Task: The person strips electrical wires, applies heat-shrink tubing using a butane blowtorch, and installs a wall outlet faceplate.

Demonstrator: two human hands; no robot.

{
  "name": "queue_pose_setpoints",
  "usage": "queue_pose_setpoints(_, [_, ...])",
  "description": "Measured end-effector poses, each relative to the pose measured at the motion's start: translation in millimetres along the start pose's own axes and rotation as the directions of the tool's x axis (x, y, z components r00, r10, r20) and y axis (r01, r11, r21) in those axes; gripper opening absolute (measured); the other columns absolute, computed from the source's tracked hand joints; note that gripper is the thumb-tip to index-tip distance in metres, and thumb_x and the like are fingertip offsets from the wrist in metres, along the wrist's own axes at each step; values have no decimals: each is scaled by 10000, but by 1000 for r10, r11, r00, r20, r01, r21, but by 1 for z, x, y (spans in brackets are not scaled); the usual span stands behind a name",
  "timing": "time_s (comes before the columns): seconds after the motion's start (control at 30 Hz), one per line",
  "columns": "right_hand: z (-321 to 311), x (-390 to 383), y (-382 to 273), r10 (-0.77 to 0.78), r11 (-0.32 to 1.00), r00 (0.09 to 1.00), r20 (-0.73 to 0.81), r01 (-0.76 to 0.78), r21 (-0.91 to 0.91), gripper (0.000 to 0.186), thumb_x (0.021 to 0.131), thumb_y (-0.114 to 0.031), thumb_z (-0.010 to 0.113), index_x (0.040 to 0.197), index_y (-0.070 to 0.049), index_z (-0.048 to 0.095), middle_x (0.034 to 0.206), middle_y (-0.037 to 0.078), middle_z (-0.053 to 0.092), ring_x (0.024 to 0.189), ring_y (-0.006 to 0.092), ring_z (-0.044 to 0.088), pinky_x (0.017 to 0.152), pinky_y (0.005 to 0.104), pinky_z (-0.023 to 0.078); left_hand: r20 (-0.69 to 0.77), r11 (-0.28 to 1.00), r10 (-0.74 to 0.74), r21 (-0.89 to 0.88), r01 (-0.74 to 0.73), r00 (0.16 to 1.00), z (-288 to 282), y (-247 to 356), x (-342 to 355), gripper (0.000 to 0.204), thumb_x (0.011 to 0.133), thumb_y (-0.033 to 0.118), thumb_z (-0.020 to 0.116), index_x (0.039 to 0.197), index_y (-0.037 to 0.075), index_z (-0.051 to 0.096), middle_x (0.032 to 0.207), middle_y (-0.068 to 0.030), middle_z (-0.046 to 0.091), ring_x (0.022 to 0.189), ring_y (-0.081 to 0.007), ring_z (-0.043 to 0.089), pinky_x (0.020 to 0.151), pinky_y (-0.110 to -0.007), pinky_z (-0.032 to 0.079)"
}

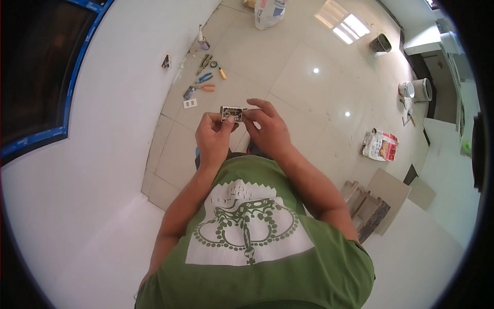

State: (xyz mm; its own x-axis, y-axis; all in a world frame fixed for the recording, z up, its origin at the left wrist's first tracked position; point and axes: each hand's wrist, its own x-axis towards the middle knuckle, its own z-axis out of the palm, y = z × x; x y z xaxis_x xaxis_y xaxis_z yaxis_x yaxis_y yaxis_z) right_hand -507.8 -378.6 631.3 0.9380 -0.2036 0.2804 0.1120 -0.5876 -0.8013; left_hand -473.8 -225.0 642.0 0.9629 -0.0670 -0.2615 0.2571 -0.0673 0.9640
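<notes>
Close in front of my body, my left hand (213,135) grips a small printed rectangular box (229,113), its thumb pressed on the box's face. My right hand (267,130) has its thumb and a finger closed at the right end of the box, with another finger lifted above. Whether anything else is between those fingertips is too small to make out. Beyond my hands, on the tiled floor, lie a white plate with openings (190,103), orange-handled pliers (207,87), blue-handled pliers (205,76), another tool (203,63), a yellow-handled tool (222,72) and a spray bottle (204,42).
A white wall (103,118) with a dark blue-taped window (36,67) is at my left. A white sack (270,11) stands ahead. Buckets (422,89), a dark pail (381,44), a printed bag (379,145), boards (391,195) and a wooden step (360,211) are at right.
</notes>
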Motion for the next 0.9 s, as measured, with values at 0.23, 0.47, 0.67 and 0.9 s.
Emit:
queue_pose_setpoints(0.23, [42,35,18,-64,993,965,254,87,-78,79,845,-100,679,882,-36,651,1087,96,624,831,267,677,671,387,589,-38,987,-23,155,29,999,-28,-23,36,165,925,76,702,922,-14,563,814,-103,708,738,-148,710,632,-267,544])
queue_pose_setpoints(0.47, [97,96,27,225,961,905,362,-144,-236,123,812,-74,643,900,-26,572,963,133,594,789,329,636,699,380,562,-78,952,34,307,-8,996,-43,-29,123,224,907,53,693,1071,-13,556,853,-101,711,750,-169,702,674,-289,537])
queue_pose_setpoints(0.67, [140,170,54,558,540,581,592,-796,272,92,891,-47,621,923,-9,544,915,87,624,774,181,686,715,332,576,240,919,-259,-236,315,936,-67,-37,235,432,989,13,531,1411,48,445,1106,-105,625,916,-178,677,817,-341,606])
queue_pose_setpoints(0.9, [232,220,131,539,243,700,469,-662,709,191,936,-13,639,1117,21,586,983,78,642,862,174,683,768,319,579,354,704,-445,-429,566,822,-89,-106,368,499,970,-3,508,1452,94,422,1082,-90,628,840,-171,669,769,-347,608])
